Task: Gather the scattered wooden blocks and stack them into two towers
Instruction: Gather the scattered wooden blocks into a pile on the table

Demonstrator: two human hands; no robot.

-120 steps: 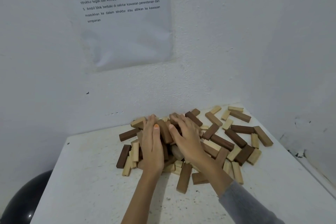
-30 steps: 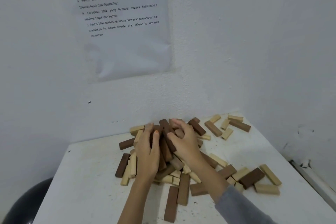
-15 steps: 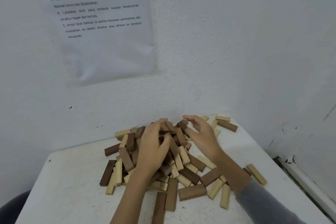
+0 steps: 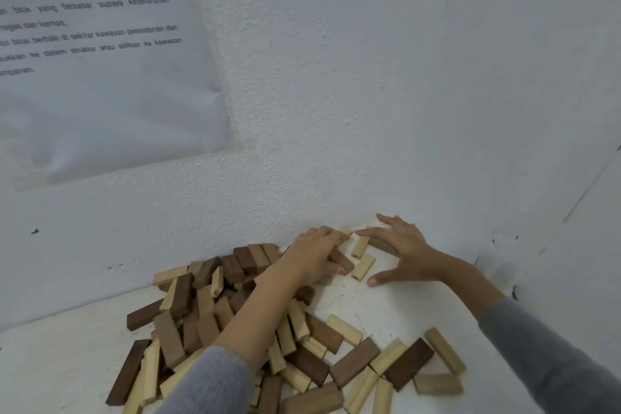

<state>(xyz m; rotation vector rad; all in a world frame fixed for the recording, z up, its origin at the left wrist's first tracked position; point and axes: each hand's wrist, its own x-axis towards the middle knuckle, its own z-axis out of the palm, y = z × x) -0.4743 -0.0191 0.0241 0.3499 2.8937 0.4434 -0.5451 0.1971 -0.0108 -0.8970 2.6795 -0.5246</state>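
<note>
L hand (image 4: 314, 255) at desk (image 4: 369, 306) far corner, draped over brown block (image 4: 342, 261); grip unclear. R hand (image 4: 403, 252) splayed wide, holding nothing, beside 2 pale blocks (image 4: 363, 266). Block pile (image 4: 208, 312) sits near-left.

Printed sheet (image 4: 100, 94) of Malay instructions is hanging on the wall (image 4: 369, 77).
Its partly cropped lines are reading "satu demi satu, pastikan setiap", "blok yang tersasar supaya keseluruhan", "tegak dan kemas" and "struktur atau alihkan ke kawasan".
</note>
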